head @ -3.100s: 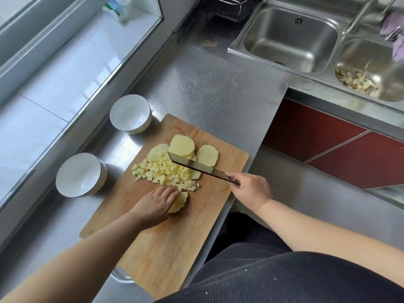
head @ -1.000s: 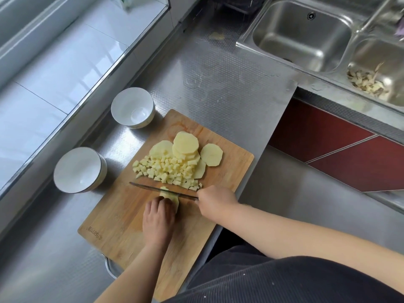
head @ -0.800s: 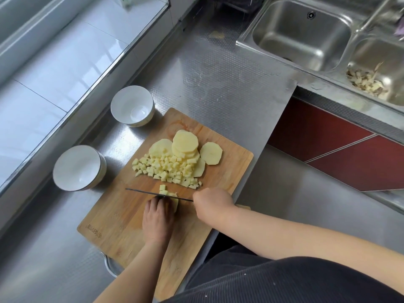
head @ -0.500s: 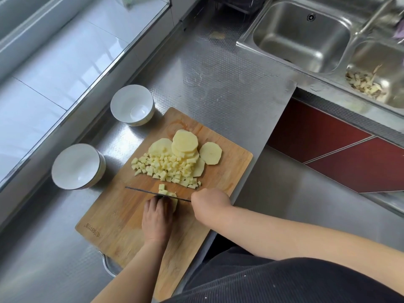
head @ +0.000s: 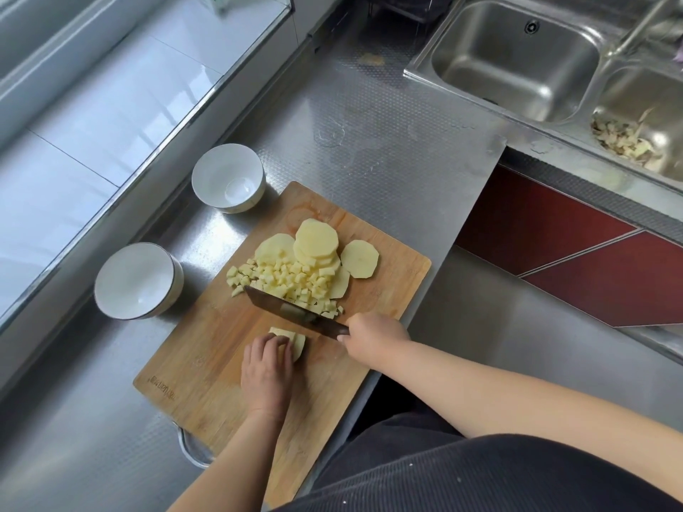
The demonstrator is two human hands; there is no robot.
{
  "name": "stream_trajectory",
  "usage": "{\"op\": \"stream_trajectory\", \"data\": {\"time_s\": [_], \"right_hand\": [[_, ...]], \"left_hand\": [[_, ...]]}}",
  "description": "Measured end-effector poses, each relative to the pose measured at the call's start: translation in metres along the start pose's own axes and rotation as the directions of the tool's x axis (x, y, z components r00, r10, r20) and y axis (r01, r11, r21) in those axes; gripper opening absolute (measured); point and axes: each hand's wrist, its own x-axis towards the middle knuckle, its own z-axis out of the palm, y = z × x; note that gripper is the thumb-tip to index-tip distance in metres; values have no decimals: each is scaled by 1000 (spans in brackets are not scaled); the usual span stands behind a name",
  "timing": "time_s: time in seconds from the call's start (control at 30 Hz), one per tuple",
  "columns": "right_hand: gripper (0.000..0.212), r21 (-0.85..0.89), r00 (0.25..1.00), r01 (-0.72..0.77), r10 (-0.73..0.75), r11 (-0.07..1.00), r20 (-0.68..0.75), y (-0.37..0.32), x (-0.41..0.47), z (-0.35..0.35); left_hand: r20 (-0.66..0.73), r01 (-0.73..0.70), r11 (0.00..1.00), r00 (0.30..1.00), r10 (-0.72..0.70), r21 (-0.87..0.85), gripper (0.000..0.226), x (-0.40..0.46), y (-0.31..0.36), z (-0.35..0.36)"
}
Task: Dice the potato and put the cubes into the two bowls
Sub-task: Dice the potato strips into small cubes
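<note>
Wooden cutting board lying askew on a steel counter, taken here as the landmark. Near the board's middle, toward its near side: left hand, fingers curled down over a small piece of potato, pinning it to the wood. Just right of that, at the board's right edge: right hand, wrapped round the handle of a cleaver. Blade tilted, flat face showing, stretched leftward across the board between the held piece and a heap of potato cubes, its far edge at the heap's near fringe; whether touching the cubes, cannot tell. Heap of cubes sitting at the board's centre, a few stray ones off its left end. Beyond the heap, toward the board's far corner: a short overlapped stack of round potato slices, one more slice lying flat to the right of the stack. Off the board's left edge, on the counter: two white bowls, the nearer bowl level with the cubes, the farther bowl by the board's far corner, neither holding any potato. Well beyond the board's far-right side: a double steel sink, pale scraps in its right basin.
</note>
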Motion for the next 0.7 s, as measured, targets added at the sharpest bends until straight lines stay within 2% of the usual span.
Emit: {"op": "stream_trajectory", "data": {"time_s": [0.07, 0.27, 0.43, 0.7], "right_hand": [[31, -14, 999, 44, -45, 999, -28, -4, -7, 0], [22, -151, 984, 146, -160, 978, -85, -23, -20, 2], [19, -210, 990, 131, -138, 969, -20, -31, -26, 4], [23, -282, 998, 63, -63, 957, 9, -40, -15, 9]], "left_hand": [[-11, 23, 1000, 1000, -23, 5, 9, -3, -3, -1], [53, 34, 999, 998, -34, 2, 19, -3, -4, -5], [119, 77, 996, 990, -81, 41, 26, 0, -5, -6], [98, 49, 998, 994, -52, 30, 26, 2, -5, -7]]}}
